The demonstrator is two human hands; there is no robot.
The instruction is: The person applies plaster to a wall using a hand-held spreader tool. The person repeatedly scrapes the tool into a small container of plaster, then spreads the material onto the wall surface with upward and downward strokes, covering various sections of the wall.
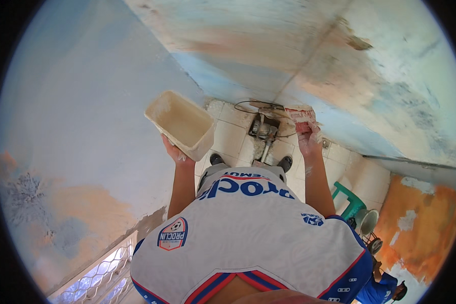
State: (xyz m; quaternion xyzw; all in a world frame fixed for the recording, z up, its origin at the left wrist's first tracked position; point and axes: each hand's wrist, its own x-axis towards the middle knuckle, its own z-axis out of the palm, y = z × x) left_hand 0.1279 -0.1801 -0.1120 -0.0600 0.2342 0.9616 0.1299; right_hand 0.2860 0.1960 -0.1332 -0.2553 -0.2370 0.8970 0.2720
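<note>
My left hand [176, 152] is closed on the underside of a cream rectangular tub [203, 144], tilted so that its inside shows pale smears. Raised in front of the wall on the other side, my right hand [309, 139] grips a red putty spreader [302, 119]. Whitish paste coats the spreader's top edge, and some is smeared over my fingers. The tub and the spreader are well apart. Beyond the right hand rises a patchy painted wall [349, 86] in blue, peach and white.
Between my feet and the far corner, a floor opening [264, 126] holds a pipe and dark cables. A green plastic stool [347, 200] and a grey bucket [366, 221] stand at the right. Behind them is a person in blue [380, 288]. A window grille [99, 278] lies lower left.
</note>
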